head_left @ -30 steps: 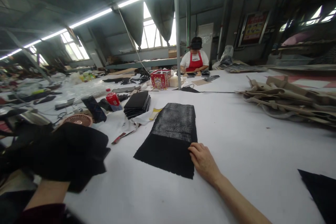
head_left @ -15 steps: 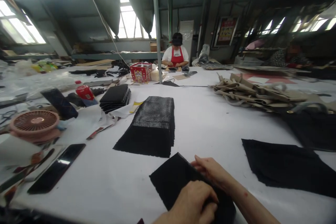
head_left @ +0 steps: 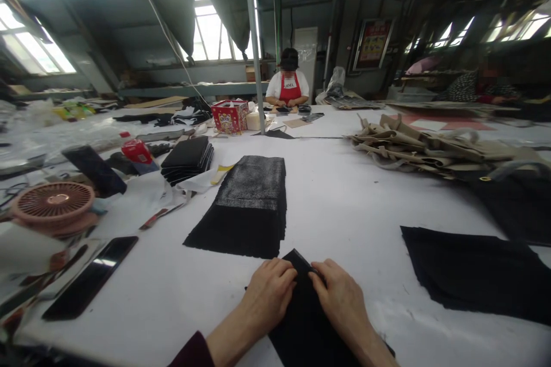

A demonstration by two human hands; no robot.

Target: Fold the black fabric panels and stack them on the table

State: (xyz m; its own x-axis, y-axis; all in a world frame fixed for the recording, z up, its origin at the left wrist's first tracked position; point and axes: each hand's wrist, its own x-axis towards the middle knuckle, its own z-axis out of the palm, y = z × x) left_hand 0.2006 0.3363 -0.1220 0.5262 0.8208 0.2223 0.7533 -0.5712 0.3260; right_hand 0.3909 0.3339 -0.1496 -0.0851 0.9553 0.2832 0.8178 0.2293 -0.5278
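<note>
A black fabric piece (head_left: pixel 307 321) lies on the white table at the bottom centre, angled toward me. My left hand (head_left: pixel 272 289) grips its left side near the far corner, fingers bent and pressed together. On the opposite edge, my right hand (head_left: pixel 338 292) pinches the fabric between thumb and fingers. Just beyond my hands lies a stack of black pieces (head_left: pixel 236 229) whose far part looks greyish and speckled. More black fabric (head_left: pixel 477 275) is spread to the right.
At left are a phone (head_left: pixel 90 278), a pink fan (head_left: pixel 55 206), a red-capped bottle (head_left: pixel 140 155) and folded black pieces (head_left: pixel 188 157). Beige pieces (head_left: pixel 434 149) are heaped at right. A person in a red apron (head_left: pixel 290 89) works across the table, behind a pole (head_left: pixel 255 40).
My left hand has moved forward and left to the fabric's far end. My right hand has turned inward, its fingers now closed on the edge. The fabric looks narrower.
</note>
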